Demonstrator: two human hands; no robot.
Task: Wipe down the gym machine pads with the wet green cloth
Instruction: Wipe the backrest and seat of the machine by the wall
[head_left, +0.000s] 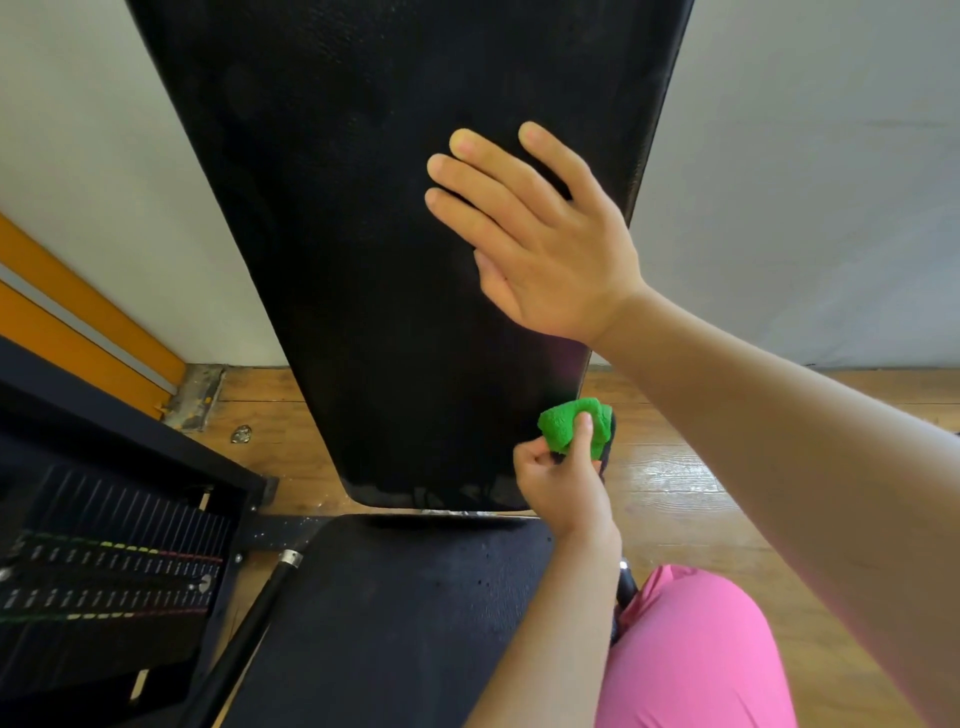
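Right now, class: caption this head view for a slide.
Right hand flat on the black back pad; left hand grips the green cloth at its lower corner.

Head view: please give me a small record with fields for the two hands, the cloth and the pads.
back pad: long, black, above the seat pad
seat pad: black, nearest the camera
green cloth: bunched, at the back pad's lower right edge
left hand: grips the green cloth
right hand: rests flat on the back pad, fingers straight
weight stack: lower left
floor: wood
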